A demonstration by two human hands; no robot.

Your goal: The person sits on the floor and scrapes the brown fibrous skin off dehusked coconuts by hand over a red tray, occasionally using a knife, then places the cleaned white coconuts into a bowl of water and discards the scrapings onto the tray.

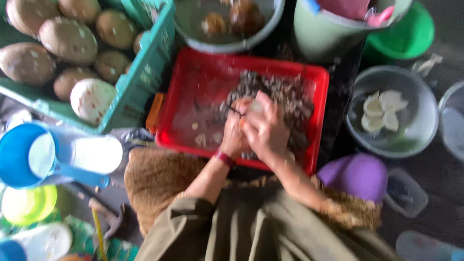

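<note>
At far left, a teal crate (140,82) holds coconuts (67,38). My left hand (233,130) is closed on a thin dark tool; my right hand (266,128) grips a pale piece (256,106) over the red tray (193,77). Farther right, a metal bowl (420,130) holds white pieces (384,108).

Pale item (255,107) in fingers (261,121) blurred, unidentifiable.
</note>
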